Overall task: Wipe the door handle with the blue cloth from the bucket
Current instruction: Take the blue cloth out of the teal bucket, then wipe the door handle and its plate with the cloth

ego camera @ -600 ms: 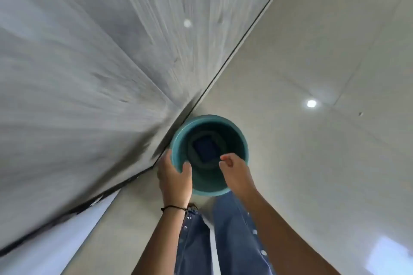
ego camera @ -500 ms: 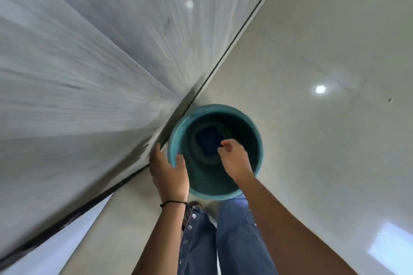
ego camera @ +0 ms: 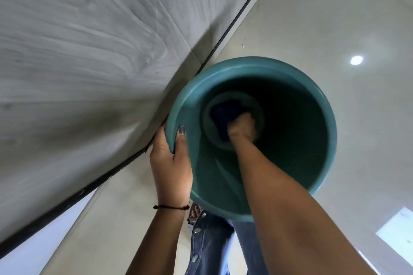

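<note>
A teal bucket point(ego camera: 321, 105) stands on the pale floor in the middle of the view, seen from above. At its bottom lies the dark blue cloth point(ego camera: 220, 114). My right hand point(ego camera: 242, 128) is deep inside the bucket, its fingers closed on the cloth. My left hand point(ego camera: 171, 163) grips the bucket's near-left rim, thumb inside the wall. A thin black band circles my left wrist. No door handle is in view.
A grey wood-grain door or wall panel point(ego camera: 78, 62) fills the left side, its dark bottom edge running diagonally just left of the bucket. Glossy beige floor tiles point(ego camera: 335, 18) spread to the right. My jeans-clad legs point(ego camera: 210, 248) are below the bucket.
My right hand has gone from the bucket's rim down to its bottom and closed on the cloth. The view has moved closer to the bucket. My left hand keeps its hold on the rim.
</note>
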